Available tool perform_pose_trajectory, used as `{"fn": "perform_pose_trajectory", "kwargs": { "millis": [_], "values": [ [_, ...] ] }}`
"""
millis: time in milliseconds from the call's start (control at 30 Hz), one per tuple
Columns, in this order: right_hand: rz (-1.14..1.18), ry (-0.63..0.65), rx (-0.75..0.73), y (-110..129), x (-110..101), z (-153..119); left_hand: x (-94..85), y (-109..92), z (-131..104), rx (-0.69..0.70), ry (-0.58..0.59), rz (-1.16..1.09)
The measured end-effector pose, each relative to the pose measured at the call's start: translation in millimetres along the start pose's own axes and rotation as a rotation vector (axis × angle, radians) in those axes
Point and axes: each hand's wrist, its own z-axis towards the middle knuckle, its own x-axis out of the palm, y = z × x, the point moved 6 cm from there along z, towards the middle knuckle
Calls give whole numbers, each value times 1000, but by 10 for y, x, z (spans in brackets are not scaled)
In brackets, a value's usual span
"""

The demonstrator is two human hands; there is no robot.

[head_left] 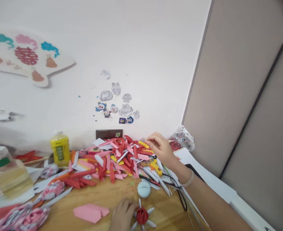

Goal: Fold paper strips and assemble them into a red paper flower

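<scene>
My left hand (123,214) is at the bottom of the view, fingers bent and together on the left edge of a paper flower (142,216) with a red centre and pale pointed petals. It partly hides that edge. My right hand (161,150) reaches over the right side of a heap of folded paper strips (112,170) in red, pink, white and yellow. Its fingers are bent but apart from the thumb, close to a yellow strip (143,144), and nothing shows in them. A pale blue egg-shaped object (143,189) sits just above the flower. Folded pink paper (90,213) lies left of my left hand.
A yellow glue gun (156,167) with a black cable lies below my right hand. At the left stand a yellow bottle (60,149) and a clear jar (10,176). Braided pink-grey pieces (35,218) lie at the lower left. A plastic bag (185,138) is by the wall.
</scene>
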Motion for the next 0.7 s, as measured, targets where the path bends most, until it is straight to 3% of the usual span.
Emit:
{"fn": "perform_pose_trajectory", "kwargs": {
  "millis": [67,200,333,433,533,700],
  "values": [
    [71,11,6,83,30,-313,-113,-127,-12,-21,-23,-37],
    [111,264,118,-18,343,-978,-213,-258,-3,-34,-24,-105],
    [89,273,353,-241,542,-1468,-218,-235,-5,-39,-21,-117],
    [44,304,437,-269,628,-1624,-194,-226,-2,-13,27,-106],
    [43,329,430,-211,643,-1647,-197,-225,13,4,52,-131],
    [1,339,457,-224,663,-1722,-251,-177,17,-34,-24,-255]
  ]
}}
